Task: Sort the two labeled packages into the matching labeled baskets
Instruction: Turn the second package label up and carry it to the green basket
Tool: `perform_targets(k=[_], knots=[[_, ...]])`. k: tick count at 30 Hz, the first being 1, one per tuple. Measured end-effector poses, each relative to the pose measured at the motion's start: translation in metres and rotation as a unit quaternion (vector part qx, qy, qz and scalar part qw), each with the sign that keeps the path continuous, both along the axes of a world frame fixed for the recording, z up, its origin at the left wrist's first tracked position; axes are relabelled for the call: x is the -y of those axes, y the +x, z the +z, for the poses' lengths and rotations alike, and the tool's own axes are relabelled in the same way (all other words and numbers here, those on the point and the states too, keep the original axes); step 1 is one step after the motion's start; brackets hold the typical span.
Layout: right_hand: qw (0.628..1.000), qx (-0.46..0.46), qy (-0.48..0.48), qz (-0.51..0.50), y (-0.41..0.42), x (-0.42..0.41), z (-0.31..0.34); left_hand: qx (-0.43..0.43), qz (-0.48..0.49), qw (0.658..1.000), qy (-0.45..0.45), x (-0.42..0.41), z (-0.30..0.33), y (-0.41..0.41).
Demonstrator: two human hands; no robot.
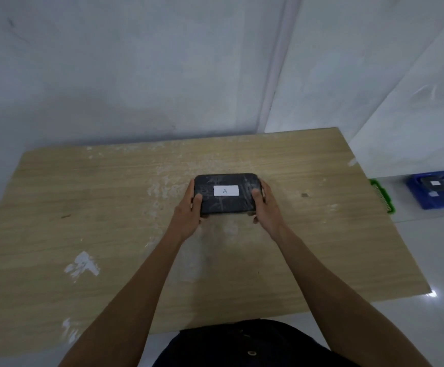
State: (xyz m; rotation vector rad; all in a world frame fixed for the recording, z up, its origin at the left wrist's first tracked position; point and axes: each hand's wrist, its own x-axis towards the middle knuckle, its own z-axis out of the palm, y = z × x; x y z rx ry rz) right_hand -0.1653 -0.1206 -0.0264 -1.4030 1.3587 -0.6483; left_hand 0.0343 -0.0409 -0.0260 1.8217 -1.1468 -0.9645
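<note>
Hands grip the black package [226, 194] labelled A at its two ends: left hand [189, 207], right hand [264, 206], over the wooden bench [109, 207]. Blue basket [436, 190] on the floor, far right, holds another package.

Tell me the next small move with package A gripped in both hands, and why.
Probably lift the package clear of the table and swing it right. Both hands, left and right, clamp its ends, and the baskets, blue and green, sit on the floor there; their labels are unreadable.
</note>
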Motion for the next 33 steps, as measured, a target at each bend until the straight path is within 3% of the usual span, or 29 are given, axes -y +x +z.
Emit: perform_targets(k=[8,23,33], knots=[[0.998,0.018,-0.044,-0.042,-0.061,0.011,0.041,-0.021,-0.03,0.999,-0.028,0.031,0.033,-0.059],[0.979,-0.001,-0.086,-0.187,-0.219,-0.025,0.074,-0.04,-0.199,0.976,-0.079,0.062,0.062,-0.204],[0.972,-0.002,-0.077,-0.224,-0.313,-0.035,0.079,-0.069,-0.253,0.961,-0.085,0.075,0.063,-0.297]])
